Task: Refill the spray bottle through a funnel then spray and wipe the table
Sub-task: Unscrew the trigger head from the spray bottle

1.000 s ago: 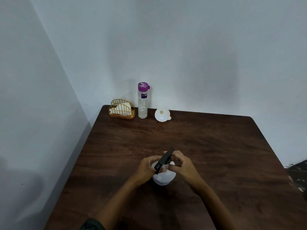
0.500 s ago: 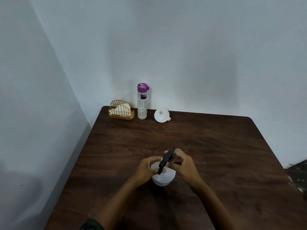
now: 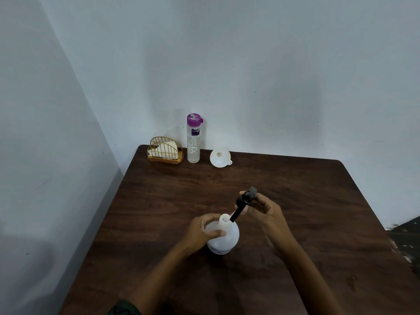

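Head view: I read the step as uncapping. Left hand (image 3: 202, 230) curls round the bottle (image 3: 227, 239), near the middle of the table (image 3: 295, 201). Right hand (image 3: 266, 210) pinches the sprayer (image 3: 244, 198), held at 1 o'clock of the neck; tube (image 3: 236, 213) tip just at the opening. Funnel (image 3: 219, 158) lies at 12 o'clock by the wall, flask (image 3: 193, 142) and napkin rack (image 3: 164, 151) at its 9. Next, I judge: set sprayer aside, fetch funnel, seat it in the neck

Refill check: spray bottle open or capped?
Open: right hand holds sprayer head off the bare neck of the spray bottle; tube end inside.
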### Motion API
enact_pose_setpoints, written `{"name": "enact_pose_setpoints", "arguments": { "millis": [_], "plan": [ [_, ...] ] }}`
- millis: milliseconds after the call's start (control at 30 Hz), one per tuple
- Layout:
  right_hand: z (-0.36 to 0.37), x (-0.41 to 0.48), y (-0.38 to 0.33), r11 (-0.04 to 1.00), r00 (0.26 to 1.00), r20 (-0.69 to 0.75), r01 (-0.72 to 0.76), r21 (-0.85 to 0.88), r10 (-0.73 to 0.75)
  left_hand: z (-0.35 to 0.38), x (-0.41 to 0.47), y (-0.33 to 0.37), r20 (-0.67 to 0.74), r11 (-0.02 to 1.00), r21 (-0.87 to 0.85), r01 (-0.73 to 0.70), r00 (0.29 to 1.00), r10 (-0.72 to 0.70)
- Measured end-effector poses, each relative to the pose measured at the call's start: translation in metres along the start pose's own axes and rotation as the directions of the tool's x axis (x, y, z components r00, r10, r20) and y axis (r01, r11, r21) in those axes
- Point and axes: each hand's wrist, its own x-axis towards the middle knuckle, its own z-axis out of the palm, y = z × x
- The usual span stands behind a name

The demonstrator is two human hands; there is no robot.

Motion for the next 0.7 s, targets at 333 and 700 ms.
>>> {"name": "enact_pose_setpoints", "arguments": {
  "millis": [333, 700],
  "plan": [
    [-0.044, 0.001, -0.012, 0.936, 0.988, -0.151, 0.036, 0.351, 0.018, 0.001, 0.001, -0.001, -0.003, 1.0, 0.031, -0.002, 1.0, 0.002],
    [-0.103, -0.003, 0.0, 0.816, 0.92, -0.391, 0.203, 0.541, 0.03, 0.001, 0.003, -0.003, -0.017, 0.997, 0.074, 0.007, 1.0, -0.006]
  ]
}}
